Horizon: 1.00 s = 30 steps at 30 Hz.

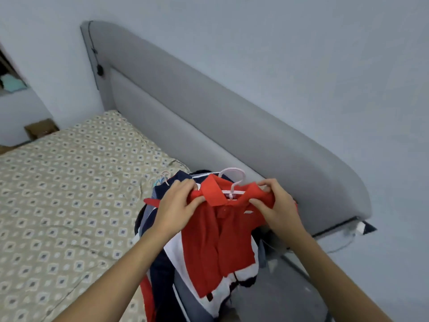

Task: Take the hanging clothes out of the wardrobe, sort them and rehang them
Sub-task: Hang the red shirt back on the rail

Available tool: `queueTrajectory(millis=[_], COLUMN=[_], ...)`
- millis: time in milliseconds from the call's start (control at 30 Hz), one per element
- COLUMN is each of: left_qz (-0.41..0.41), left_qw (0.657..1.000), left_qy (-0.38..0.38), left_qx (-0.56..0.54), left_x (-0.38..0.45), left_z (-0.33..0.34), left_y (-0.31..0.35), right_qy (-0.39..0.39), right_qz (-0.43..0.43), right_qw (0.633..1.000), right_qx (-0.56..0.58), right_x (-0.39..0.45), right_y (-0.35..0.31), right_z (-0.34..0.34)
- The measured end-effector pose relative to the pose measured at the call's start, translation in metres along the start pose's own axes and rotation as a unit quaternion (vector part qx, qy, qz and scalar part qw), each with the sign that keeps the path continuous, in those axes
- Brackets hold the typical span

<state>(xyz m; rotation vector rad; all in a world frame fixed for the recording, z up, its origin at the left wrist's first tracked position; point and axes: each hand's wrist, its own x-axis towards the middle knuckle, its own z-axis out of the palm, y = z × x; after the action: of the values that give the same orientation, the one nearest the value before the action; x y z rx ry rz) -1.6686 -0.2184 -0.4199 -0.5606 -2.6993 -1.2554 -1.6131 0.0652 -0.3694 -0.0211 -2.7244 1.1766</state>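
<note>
Covering the bed (pixel 69 182) is a patterned beige sheet, backed by a grey headboard (pixel 209 108) against a pale blue wall (pixel 301 43). Near the bed's edge, a red polo shirt (pixel 222 233) on a pink hanger (pixel 234 180) is pinched at the shoulders by the left hand (pixel 178 205) and right hand (pixel 278 205), above a clothes pile (pixel 162 270).

A red polo (pixel 222 240) with a spread collar hangs on a pale pink hanger (pixel 233 182), the hook standing up above the collar; the left hand (pixel 178 205) and right hand (pixel 276 203) pinch its two shoulders; it is held front up over a pile (pixel 167 270) of navy, white, grey and red garments at the bed's right edge, by the headboard; more hanger hooks (pixel 162 180) poke out at the pile's top left.
</note>
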Motion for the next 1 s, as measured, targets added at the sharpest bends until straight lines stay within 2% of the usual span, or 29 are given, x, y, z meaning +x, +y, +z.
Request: queueTrajectory(millis=[167,300,433,567,767,900,1000], left_qz=[0.132,0.234,0.314,0.396,0.439,0.427,0.441], left_qw=[0.991,0.968,0.935,0.877,0.801,0.8,0.78], left_qy=[-0.027,-0.084,-0.16,-0.259,-0.367,-0.377,-0.395], left_qx=[0.014,-0.023,-0.032,-0.081,-0.174,-0.189,-0.204], left_x=[-0.011,-0.023,-0.042,-0.087,-0.199,-0.289,-0.352], left_z=[-0.017,-0.008,0.014,0.049,0.091,0.117,0.132], left_y=[0.083,0.156,0.224,0.292,0.384,0.431,0.463], right_qy=[0.131,0.238,0.314,0.375,0.435,0.435,0.444], right_qz=[0.048,0.104,0.156,0.21,0.3,0.345,0.379], right_qw=[0.99,0.964,0.935,0.901,0.845,0.823,0.803], right_qx=[-0.031,-0.057,-0.05,-0.056,-0.09,-0.117,-0.118], right_x=[-0.103,-0.191,-0.279,-0.38,-0.543,-0.646,-0.723], right_y=[-0.04,-0.058,-0.07,-0.079,-0.099,-0.119,-0.137], right_z=[-0.065,-0.118,-0.16,-0.189,-0.214,-0.22,-0.227])
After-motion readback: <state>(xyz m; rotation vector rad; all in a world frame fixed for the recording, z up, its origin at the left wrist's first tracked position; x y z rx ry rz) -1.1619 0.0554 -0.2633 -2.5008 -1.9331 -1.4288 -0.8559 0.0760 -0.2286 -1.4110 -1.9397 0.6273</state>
